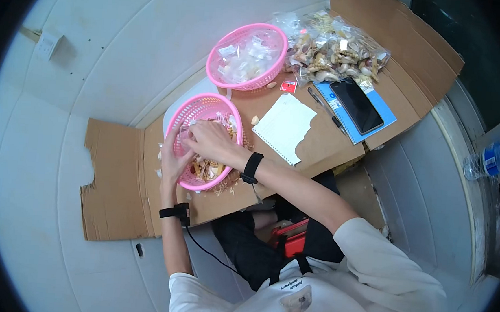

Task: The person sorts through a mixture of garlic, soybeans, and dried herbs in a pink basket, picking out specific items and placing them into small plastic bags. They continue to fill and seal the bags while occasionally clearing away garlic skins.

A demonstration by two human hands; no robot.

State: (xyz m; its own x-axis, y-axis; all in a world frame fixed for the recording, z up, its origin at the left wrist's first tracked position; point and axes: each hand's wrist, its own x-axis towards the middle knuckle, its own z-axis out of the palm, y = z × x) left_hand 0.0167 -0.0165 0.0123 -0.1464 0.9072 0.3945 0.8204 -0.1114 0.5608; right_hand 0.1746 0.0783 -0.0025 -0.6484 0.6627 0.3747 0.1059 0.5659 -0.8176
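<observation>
Both hands are over a pink plastic basket (238, 117) holding loose dried pieces (205, 169) in white, yellow and reddish brown. My left hand (173, 157) is at the basket's left side, its fingers closed around what looks like a small clear plastic bag (185, 137). My right hand (212, 139) reaches in from the right, fingers bent down and pressed together at the mouth of that bag. Whatever is between the right fingertips is hidden. Black bands circle both wrists.
Behind stands another pink basket (211, 66) with clear bags. Filled packets (335, 52) are heaped at the back right. On the cardboard (211, 206) lie torn paper (285, 126), a red packet (288, 87), a pen (318, 98), and a phone (357, 105) on a blue notebook (387, 114).
</observation>
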